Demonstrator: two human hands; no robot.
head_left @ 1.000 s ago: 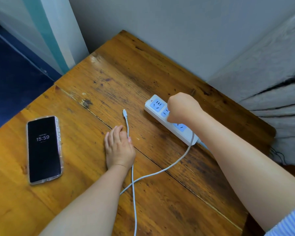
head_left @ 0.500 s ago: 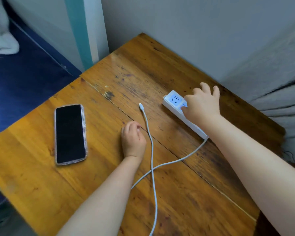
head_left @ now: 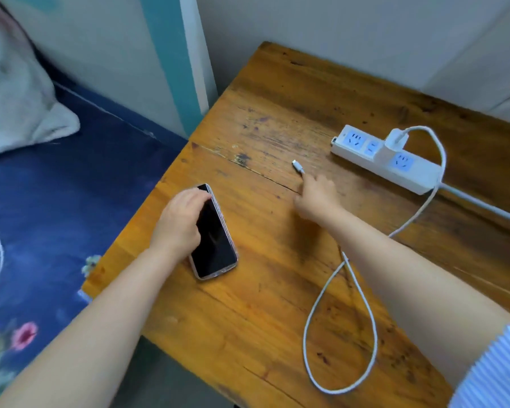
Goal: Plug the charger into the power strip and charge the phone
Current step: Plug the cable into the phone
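I see a worn brown wooden table (head_left: 277, 290): dark-screened phone (head_left: 215, 240) at nine o'clock, white power strip (head_left: 409, 169) at two, looped white cable (head_left: 312, 319) at five.

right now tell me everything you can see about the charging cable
The charging cable is thin, white and looks rubbery. One end arches out of the white charger plugged into the power strip. It then runs down the strip's right end, passes under the right forearm, makes a big loop on the wooden table and ends in a small connector at the right hand's fingertips.
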